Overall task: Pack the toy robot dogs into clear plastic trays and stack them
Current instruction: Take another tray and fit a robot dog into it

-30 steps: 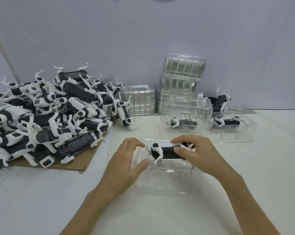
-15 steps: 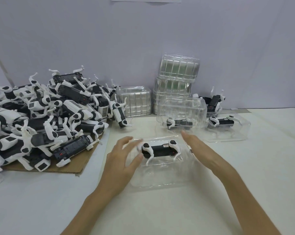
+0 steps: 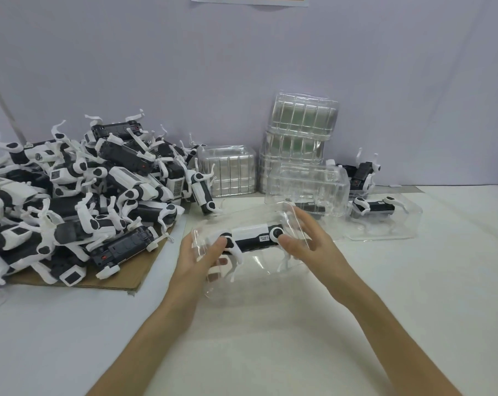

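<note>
Now your left hand (image 3: 202,260) pinches the clear tray (image 3: 259,277) at its left end, and your right hand (image 3: 309,247), fingers spread, joins it at the right end. The tray has come up over the middle of the table (image 3: 413,295) with the toy dog (image 3: 253,238) seated inside, so it looks ready to stack.

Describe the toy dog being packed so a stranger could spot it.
On the white table, look right of the dog pile. The dog is in the nearest clear tray. Unlike the two trayed dogs behind, it is between the left hand and right hand.
</note>
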`<state>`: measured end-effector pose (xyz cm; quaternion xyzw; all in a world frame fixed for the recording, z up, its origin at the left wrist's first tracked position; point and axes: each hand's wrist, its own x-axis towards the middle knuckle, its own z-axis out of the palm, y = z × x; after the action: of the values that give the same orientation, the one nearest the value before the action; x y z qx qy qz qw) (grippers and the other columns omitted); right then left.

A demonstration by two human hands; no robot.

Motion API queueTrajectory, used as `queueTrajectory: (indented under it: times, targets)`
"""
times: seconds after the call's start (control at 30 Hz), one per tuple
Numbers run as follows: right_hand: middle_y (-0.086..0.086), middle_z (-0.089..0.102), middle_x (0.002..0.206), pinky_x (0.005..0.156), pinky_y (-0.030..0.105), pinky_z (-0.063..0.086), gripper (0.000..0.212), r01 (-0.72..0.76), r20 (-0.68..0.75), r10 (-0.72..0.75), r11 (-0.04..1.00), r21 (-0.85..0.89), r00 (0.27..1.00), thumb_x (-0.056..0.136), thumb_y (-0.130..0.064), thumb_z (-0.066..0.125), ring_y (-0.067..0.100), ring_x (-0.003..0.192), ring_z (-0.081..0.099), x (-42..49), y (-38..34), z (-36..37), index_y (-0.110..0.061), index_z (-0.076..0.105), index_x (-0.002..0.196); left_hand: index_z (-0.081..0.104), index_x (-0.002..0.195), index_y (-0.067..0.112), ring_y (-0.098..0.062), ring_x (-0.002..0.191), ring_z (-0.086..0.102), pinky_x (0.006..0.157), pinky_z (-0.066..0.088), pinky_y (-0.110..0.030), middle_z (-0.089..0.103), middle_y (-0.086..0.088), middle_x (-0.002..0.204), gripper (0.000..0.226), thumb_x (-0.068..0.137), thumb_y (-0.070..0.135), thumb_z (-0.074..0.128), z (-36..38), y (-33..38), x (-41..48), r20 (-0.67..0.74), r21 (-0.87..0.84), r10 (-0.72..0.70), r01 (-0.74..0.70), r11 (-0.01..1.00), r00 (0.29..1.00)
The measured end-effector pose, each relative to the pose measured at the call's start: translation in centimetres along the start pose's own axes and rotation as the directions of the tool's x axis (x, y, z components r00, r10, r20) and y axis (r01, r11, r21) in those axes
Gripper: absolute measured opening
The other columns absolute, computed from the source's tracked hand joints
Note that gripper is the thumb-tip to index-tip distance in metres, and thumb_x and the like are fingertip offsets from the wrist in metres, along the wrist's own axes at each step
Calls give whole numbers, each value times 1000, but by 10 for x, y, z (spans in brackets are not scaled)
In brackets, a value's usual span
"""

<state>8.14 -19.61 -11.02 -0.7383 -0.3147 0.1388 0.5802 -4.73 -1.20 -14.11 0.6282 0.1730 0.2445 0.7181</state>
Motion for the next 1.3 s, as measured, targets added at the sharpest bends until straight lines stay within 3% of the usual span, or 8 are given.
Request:
queueTrajectory:
  times: [0.13,0.4,0.6,0.73,0.93,1.13,1.23,1.3]
  targets:
    - [-36,51,120,70,5,46,77,-11,-27,13,998,66,1000,69,-54,76,-29,95,53,-1,2,6,-50,42,139,46,130,53,-5,94,69,76,50,-23,60,3,115,71,66,57,76,-2,1,1,-7,69,103,-102,992,995]
    - [-9,65,111,69,17,45,74,-132,-62,138,988,83,989,54,-54,84,11,88,63,2,6,3,-46,54,121,36,139,50,26,103,48,73,42,1,47,31,124,74,75,46,72,-1,5,-2,-5,272,265,-254,928,964]
    - [-2,62,107,65,25,44,68,-211,-94,220,973,95,971,59,-60,82,1,66,60,3,9,9,-45,50,117,38,122,66,-3,105,57,74,46,-23,50,17,118,68,64,59,74,-6,4,5,-148,206,143,-111,972,979]
    - [-8,58,122,85,32,47,47,-293,-60,302,948,122,951,88,-43,70,7,96,60,6,14,13,-34,52,130,43,142,49,-7,118,52,96,40,-33,47,17,132,70,80,44,75,-14,0,9,-221,157,114,-80,984,969]
    - [-11,53,129,95,25,37,44,15,-357,-75,986,-169,931,91,-22,71,9,118,52,12,11,5,-26,53,131,59,129,40,-11,123,47,98,34,-31,50,13,134,47,91,15,68,-18,-3,12,-153,214,81,-47,976,985]
    - [1,58,131,106,39,34,50,88,-343,-416,733,-674,842,88,-19,69,23,125,50,73,-20,-34,-17,54,136,62,123,34,-11,122,46,97,32,-28,49,12,132,38,92,11,62,-15,-7,10,-197,295,119,-57,954,973]
    - [2,53,140,109,45,26,51,-165,-278,-209,437,-884,938,91,-35,64,25,133,41,107,-21,-55,-23,50,139,60,123,32,-10,119,47,96,35,-29,47,11,130,40,92,7,61,-15,-5,9,-255,394,233,-119,911,939]
    - [1,64,122,108,41,23,32,-213,-279,-92,438,-874,956,93,-35,62,24,127,47,115,-22,-62,-23,61,123,56,125,32,-7,115,48,93,35,-28,47,14,127,39,93,11,62,-14,-2,8,-263,442,318,-179,879,911]
